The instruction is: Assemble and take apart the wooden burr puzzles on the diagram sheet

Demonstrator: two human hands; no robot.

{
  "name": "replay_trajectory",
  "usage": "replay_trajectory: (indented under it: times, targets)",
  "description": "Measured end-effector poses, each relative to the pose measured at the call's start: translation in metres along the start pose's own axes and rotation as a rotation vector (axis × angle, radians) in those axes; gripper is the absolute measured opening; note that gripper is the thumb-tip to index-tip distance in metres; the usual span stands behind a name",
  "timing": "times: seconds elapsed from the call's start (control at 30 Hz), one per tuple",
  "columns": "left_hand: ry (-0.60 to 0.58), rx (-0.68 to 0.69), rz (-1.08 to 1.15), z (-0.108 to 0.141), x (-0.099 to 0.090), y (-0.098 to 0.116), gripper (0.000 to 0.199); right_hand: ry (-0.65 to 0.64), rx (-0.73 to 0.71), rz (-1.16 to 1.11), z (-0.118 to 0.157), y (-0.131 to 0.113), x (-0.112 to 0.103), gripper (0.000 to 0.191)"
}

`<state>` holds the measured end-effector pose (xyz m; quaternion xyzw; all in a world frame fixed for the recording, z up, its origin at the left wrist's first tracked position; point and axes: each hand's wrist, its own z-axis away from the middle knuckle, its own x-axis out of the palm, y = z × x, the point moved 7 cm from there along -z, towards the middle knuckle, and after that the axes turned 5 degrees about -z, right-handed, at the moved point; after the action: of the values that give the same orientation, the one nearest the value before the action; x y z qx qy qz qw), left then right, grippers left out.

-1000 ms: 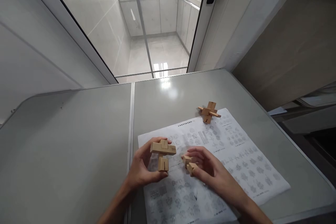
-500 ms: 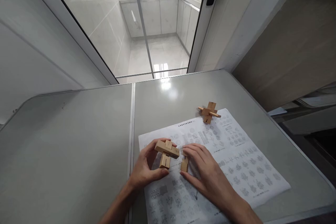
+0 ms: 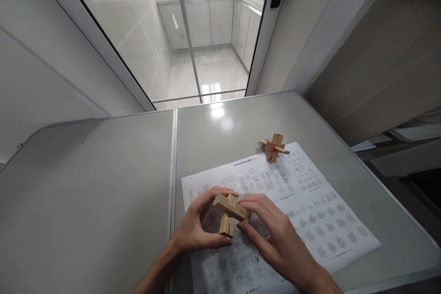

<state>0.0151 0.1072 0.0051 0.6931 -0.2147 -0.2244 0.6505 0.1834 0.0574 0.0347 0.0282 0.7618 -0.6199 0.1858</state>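
Observation:
My left hand is closed around joined wooden burr puzzle pieces, its thumb under the lower block and its fingers behind. One long notched bar lies crosswise on top, tilted down to the right, with a short block end showing beside it. My right hand meets the right end of this bar, thumb and fingers pinched together. Between them is another wooden puzzle piece, mostly hidden by the fingers and the bar; whether it is fitted into the others I cannot tell.
Beneath my hands lies a printed instruction sheet covered in small diagrams. An assembled cross-shaped wooden puzzle rests at its upper edge. The grey table has a metal seam, and a glass door stands beyond.
My left hand has moved slightly right and down with the joined pieces. The right-hand piece, visible apart before, now meets them and is mostly hidden. The cross-shaped puzzle has stayed put.

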Motion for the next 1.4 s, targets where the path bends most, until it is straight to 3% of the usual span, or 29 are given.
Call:
replay_trajectory:
  times: [0.1,0.4,0.57,0.67,0.77,0.83,0.97,1.07,1.17,1.27,1.4]
  targets:
    - [-0.05,-0.038,0.008,0.001,0.004,-0.002,0.076,-0.049,0.052,-0.043,0.003,0.003,0.006,0.009]
    - [-0.15,0.036,-0.005,0.001,0.013,0.009,0.079,-0.198,0.201,-0.171,0.019,0.014,0.014,0.03]
    - [-0.189,0.098,-0.021,0.001,0.017,0.017,0.077,-0.336,0.344,-0.705,0.027,0.017,0.035,0.046]
    - [-0.182,0.066,-0.046,0.004,0.017,0.01,0.079,-0.302,0.429,-0.99,0.031,0.023,0.041,0.047]
    - [-0.093,-0.001,-0.092,0.005,0.008,-0.002,0.082,-0.239,0.438,-1.171,0.031,0.027,0.034,0.049]
    - [0.025,-0.036,-0.167,0.005,-0.001,-0.005,0.08,-0.21,0.422,-1.075,0.029,0.029,0.021,0.05]
    - [0.205,-0.04,-0.418,0.002,-0.012,0.002,0.065,-0.196,0.435,-0.407,0.022,0.036,-0.014,0.051]
    - [0.176,0.021,-0.513,-0.002,-0.005,0.008,0.063,-0.255,0.46,-0.012,0.018,0.038,-0.034,0.046]
    - [0.104,0.107,-0.622,-0.004,0.004,0.009,0.066,-0.413,0.473,0.182,0.017,0.037,-0.042,0.038]
    - [0.036,0.157,-0.715,-0.004,0.01,0.007,0.068,-0.522,0.417,0.278,0.016,0.034,-0.05,0.028]
    - [-0.029,0.166,-0.793,-0.003,0.016,0.004,0.07,-0.558,0.323,0.268,0.011,0.032,-0.055,0.016]
